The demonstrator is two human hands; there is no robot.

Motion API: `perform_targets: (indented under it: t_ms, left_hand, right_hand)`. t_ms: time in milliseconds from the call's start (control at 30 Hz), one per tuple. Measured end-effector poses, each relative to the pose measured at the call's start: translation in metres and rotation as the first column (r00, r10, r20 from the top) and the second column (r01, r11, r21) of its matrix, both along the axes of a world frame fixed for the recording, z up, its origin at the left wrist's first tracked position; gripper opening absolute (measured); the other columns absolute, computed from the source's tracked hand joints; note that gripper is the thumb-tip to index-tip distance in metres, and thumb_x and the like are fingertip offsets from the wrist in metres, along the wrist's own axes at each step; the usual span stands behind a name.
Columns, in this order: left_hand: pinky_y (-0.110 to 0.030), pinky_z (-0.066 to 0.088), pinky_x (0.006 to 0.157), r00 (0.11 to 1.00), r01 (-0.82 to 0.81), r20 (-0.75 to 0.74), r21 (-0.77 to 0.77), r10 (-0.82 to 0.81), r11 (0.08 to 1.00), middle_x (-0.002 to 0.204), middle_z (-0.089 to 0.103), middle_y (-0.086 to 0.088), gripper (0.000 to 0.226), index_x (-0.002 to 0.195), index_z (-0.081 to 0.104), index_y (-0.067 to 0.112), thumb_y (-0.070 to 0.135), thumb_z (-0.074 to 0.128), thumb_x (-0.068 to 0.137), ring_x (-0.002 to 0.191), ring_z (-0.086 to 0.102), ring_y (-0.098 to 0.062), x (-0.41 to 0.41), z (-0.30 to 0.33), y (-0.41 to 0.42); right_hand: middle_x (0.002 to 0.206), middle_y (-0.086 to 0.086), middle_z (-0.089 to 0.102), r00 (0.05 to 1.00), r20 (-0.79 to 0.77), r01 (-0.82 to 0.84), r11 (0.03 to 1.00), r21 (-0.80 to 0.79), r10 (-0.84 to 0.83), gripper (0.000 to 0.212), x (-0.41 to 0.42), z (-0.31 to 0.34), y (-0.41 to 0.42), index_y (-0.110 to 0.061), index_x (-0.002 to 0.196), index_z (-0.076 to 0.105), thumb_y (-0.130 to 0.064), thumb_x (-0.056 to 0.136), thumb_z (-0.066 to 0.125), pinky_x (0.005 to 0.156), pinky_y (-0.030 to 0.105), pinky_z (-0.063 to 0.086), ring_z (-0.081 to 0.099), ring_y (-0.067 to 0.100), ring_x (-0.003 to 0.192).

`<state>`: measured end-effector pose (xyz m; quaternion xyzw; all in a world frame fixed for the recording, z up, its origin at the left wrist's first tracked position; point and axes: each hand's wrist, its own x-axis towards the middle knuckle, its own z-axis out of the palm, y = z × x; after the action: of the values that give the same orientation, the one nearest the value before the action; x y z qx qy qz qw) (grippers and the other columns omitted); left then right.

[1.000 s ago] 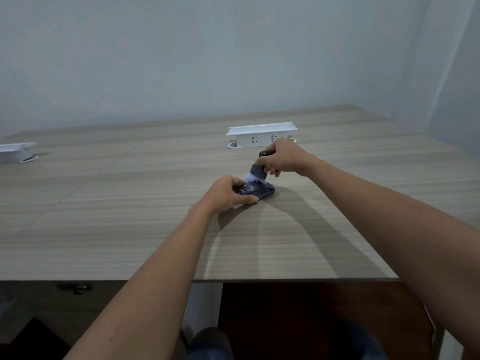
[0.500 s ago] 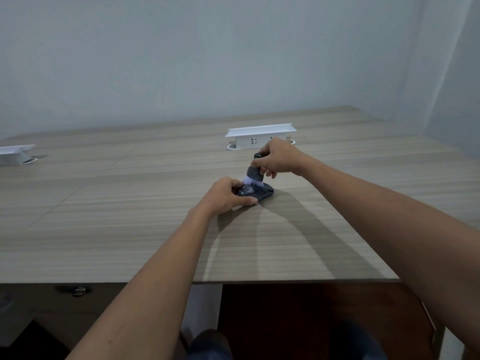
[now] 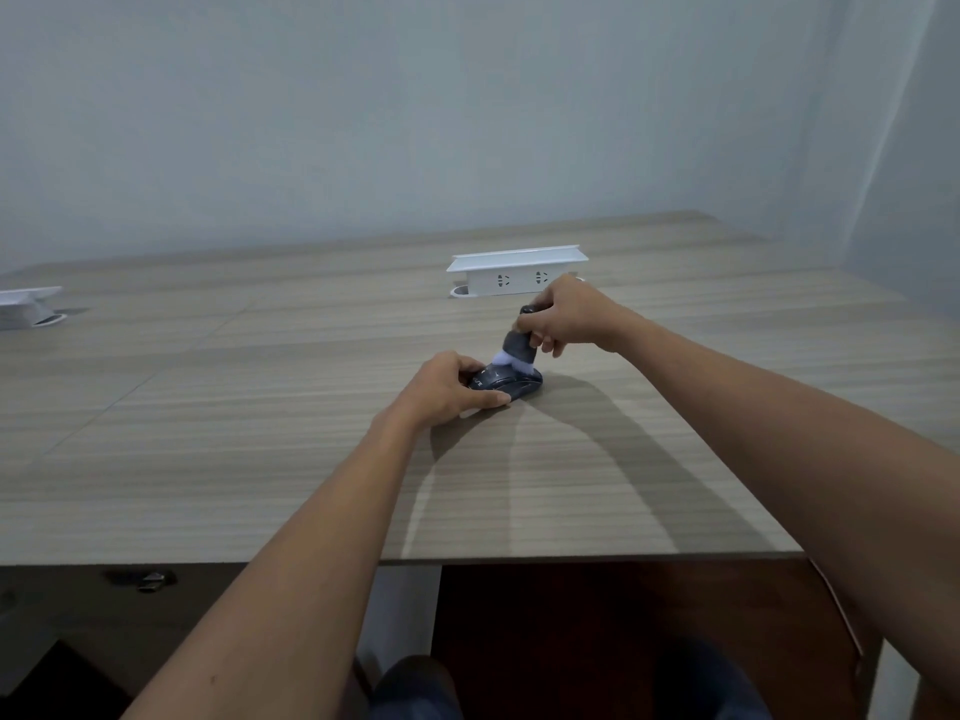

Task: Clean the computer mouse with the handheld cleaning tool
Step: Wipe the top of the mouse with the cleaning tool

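A dark computer mouse (image 3: 511, 383) lies on the wooden table (image 3: 260, 433), a little past its middle. My left hand (image 3: 447, 387) grips the mouse from its near left side, thumb along the front edge. My right hand (image 3: 569, 314) holds a dark handheld cleaning tool (image 3: 519, 343) nearly upright, tilted slightly left. Its white bristles (image 3: 511, 360) press onto the top of the mouse. Most of the tool's handle is hidden inside my fingers.
A white pop-up power socket box (image 3: 514, 270) stands just behind my right hand. A second white socket box (image 3: 26, 304) sits at the far left edge. The table's near edge (image 3: 415, 556) runs across below my forearms; my knees show under it.
The brush has swept a short way left across the mouse's top, and my right hand shifted slightly with it. My left hand keeps the same grip on the mouse.
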<state>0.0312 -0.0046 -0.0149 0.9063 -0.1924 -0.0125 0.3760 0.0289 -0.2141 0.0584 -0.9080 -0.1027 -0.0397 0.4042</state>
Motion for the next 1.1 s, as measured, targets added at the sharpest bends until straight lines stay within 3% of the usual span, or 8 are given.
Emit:
perform_targets:
  t_ms: [100, 267, 467, 600, 733, 900, 1000, 1100]
  left_hand:
    - [-0.034, 0.050, 0.071, 1.000, -0.010, 0.002, 0.000, 0.010, 1.000, 0.089, 0.078, -0.008, 0.041, 0.099, 0.079, 0.019, 0.047, 0.085, 0.071, 0.082, 0.072, -0.024, -0.001, -0.001, 0.000]
    - [-0.037, 0.056, 0.081, 1.000, -0.017, 0.003, 0.015, 0.017, 1.000, 0.089, 0.079, 0.003, 0.041, 0.104, 0.079, 0.021, 0.046, 0.085, 0.072, 0.088, 0.073, -0.018, -0.001, 0.001, -0.001]
    - [-0.025, 0.046, 0.064, 0.999, -0.028, 0.017, 0.030, 0.027, 0.999, 0.084, 0.076, -0.003, 0.037, 0.102, 0.078, 0.019, 0.044, 0.084, 0.075, 0.072, 0.064, -0.014, -0.002, 0.001, -0.002]
    - [-0.023, 0.042, 0.060, 0.999, -0.041, 0.015, 0.018, 0.041, 0.999, 0.079, 0.073, 0.001, 0.034, 0.103, 0.078, 0.018, 0.041, 0.084, 0.077, 0.066, 0.060, -0.009, -0.004, 0.001, -0.003]
    - [-0.027, 0.045, 0.066, 0.997, -0.072, 0.021, 0.016, 0.072, 0.997, 0.088, 0.077, -0.008, 0.036, 0.100, 0.078, 0.015, 0.041, 0.084, 0.076, 0.074, 0.064, -0.015, -0.004, -0.001, -0.005]
    - [-0.028, 0.039, 0.059, 0.992, -0.115, 0.046, 0.036, 0.114, 0.993, 0.086, 0.075, -0.017, 0.040, 0.094, 0.077, 0.008, 0.044, 0.084, 0.075, 0.068, 0.058, -0.016, -0.005, -0.002, -0.010]
    - [-0.021, 0.034, 0.051, 0.989, -0.146, 0.041, 0.024, 0.145, 0.989, 0.073, 0.069, -0.013, 0.042, 0.090, 0.076, 0.005, 0.043, 0.085, 0.075, 0.061, 0.052, -0.013, -0.007, -0.002, -0.012]
    - [-0.014, 0.032, 0.043, 0.987, -0.158, 0.046, 0.009, 0.157, 0.987, 0.058, 0.055, 0.003, 0.035, 0.083, 0.073, 0.004, 0.037, 0.085, 0.076, 0.052, 0.046, -0.007, -0.008, -0.002, -0.012]
  right_hand:
    - [0.059, 0.007, 0.065, 1.000, -0.014, -0.002, 0.998, 0.057, 0.003, 0.024, -0.002, -0.001, -0.004, -0.007, 0.061, 0.067, -0.009, 0.086, 0.065, 0.044, 0.023, 0.050, 0.057, 0.015, 0.047]
    - [0.062, 0.011, 0.069, 0.997, 0.000, 0.082, 0.992, -0.094, -0.082, 0.019, -0.001, -0.012, -0.018, 0.006, 0.077, 0.072, -0.006, 0.088, 0.062, 0.038, 0.018, 0.048, 0.062, 0.015, 0.047]
    - [0.060, 0.007, 0.066, 1.000, 0.012, 0.008, 0.999, 0.036, -0.009, 0.021, -0.009, -0.004, -0.007, -0.006, 0.065, 0.069, -0.009, 0.085, 0.063, 0.044, 0.022, 0.051, 0.059, 0.015, 0.048]
    - [0.059, 0.007, 0.066, 0.997, -0.018, -0.069, 0.995, 0.072, 0.071, 0.028, -0.012, 0.000, 0.002, -0.012, 0.057, 0.065, -0.010, 0.085, 0.065, 0.048, 0.025, 0.053, 0.059, 0.016, 0.049]
    - [0.058, 0.007, 0.066, 0.999, 0.031, 0.011, 0.999, -0.036, -0.009, 0.023, -0.009, -0.003, -0.003, -0.003, 0.064, 0.067, -0.006, 0.086, 0.062, 0.046, 0.025, 0.054, 0.061, 0.018, 0.049]
    - [0.065, 0.019, 0.072, 0.995, 0.091, 0.038, 0.994, -0.100, -0.029, 0.022, -0.009, -0.012, -0.003, 0.012, 0.072, 0.067, -0.006, 0.083, 0.060, 0.040, 0.022, 0.051, 0.064, 0.019, 0.048]
    - [0.066, 0.020, 0.072, 0.993, 0.119, 0.033, 0.996, -0.086, -0.023, 0.022, -0.010, -0.011, 0.002, 0.010, 0.070, 0.068, -0.008, 0.081, 0.061, 0.040, 0.022, 0.050, 0.065, 0.022, 0.051]
    - [0.064, 0.015, 0.071, 0.995, 0.097, -0.024, 0.999, -0.042, 0.028, 0.022, -0.016, -0.007, 0.008, 0.010, 0.074, 0.069, -0.009, 0.083, 0.061, 0.043, 0.022, 0.052, 0.062, 0.017, 0.049]
